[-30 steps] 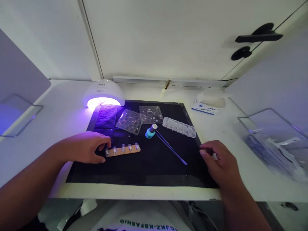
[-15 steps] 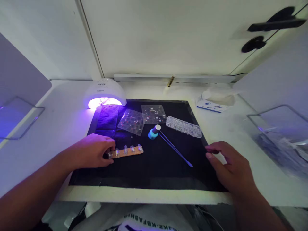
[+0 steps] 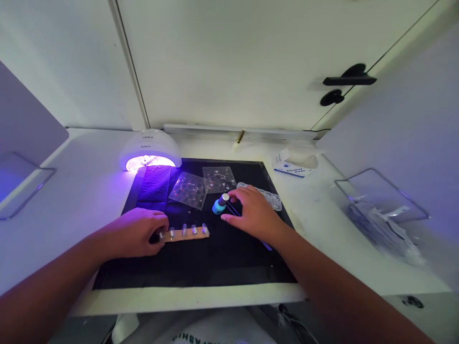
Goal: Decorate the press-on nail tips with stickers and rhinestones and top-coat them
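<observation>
My left hand (image 3: 143,233) grips the left end of a tan strip (image 3: 189,235) that carries several clear nail tips (image 3: 184,230) in a row. Over the middle of the black mat, my right hand (image 3: 251,210) reaches in with thumb and fingers apart. Its fingertips are beside a turquoise nail polish bottle (image 3: 218,205) with a silver cap, which stands upright. Partly covered by that hand are blue tweezers (image 3: 266,245) and a clear compartment case (image 3: 273,198). Behind the bottle lie two clear sticker sheets (image 3: 190,189), overlapping at their edges.
A lit white nail lamp (image 3: 151,145) stands at the back left, with a purple-lit ridged sheet (image 3: 155,185) before it. At the back right is an alcohol pads box (image 3: 296,162). Wire holders flank both sides; the right one holds plastic packets (image 3: 387,231).
My right hand has moved left from the mat's right edge to the polish bottle. My left hand keeps its hold on the strip. The camera view has shifted a little.
</observation>
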A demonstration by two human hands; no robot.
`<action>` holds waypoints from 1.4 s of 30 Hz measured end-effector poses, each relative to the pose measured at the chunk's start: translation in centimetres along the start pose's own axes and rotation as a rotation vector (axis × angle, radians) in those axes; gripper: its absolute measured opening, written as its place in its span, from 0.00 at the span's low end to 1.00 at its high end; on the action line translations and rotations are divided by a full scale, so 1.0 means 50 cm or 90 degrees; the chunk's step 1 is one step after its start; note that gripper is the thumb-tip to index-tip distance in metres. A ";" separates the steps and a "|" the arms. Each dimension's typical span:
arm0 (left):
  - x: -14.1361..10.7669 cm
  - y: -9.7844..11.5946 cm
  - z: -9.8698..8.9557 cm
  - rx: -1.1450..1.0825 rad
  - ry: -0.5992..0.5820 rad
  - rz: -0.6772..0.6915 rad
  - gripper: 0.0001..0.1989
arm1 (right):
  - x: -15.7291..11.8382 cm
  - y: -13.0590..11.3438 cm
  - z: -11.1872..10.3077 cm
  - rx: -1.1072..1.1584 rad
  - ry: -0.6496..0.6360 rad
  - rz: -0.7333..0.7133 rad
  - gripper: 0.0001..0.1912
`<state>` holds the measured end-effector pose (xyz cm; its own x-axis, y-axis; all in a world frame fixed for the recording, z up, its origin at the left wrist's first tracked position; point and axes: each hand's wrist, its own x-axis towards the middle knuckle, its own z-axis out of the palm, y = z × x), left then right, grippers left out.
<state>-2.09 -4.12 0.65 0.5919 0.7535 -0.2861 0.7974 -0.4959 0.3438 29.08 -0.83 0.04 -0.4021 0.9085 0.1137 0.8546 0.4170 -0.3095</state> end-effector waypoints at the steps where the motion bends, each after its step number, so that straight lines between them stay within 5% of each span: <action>1: 0.001 -0.002 0.003 -0.006 0.004 0.002 0.07 | 0.004 -0.006 0.005 -0.006 0.003 0.006 0.20; 13: 0.003 -0.003 0.012 -0.038 -0.007 -0.006 0.07 | 0.029 -0.038 0.016 -0.005 -0.026 -0.029 0.09; 20: 0.012 -0.010 0.027 -0.048 0.019 0.009 0.06 | 0.042 -0.033 -0.038 -0.012 0.023 -0.025 0.06; 28: 0.018 0.000 0.029 -0.071 0.045 0.005 0.04 | 0.166 0.036 -0.083 -0.080 0.074 0.058 0.11; 34: 0.019 0.003 0.028 -0.070 0.051 0.009 0.05 | 0.265 0.074 -0.044 -0.120 0.047 0.093 0.17; 42: 0.021 0.003 0.026 -0.102 0.031 0.007 0.06 | 0.327 0.080 -0.004 -0.138 0.028 0.110 0.18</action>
<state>-1.20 -3.96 -0.78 0.5915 0.7701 -0.2389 0.7595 -0.4327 0.4857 25.97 15.68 0.84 -0.2328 0.9652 0.1195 0.9617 0.2468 -0.1196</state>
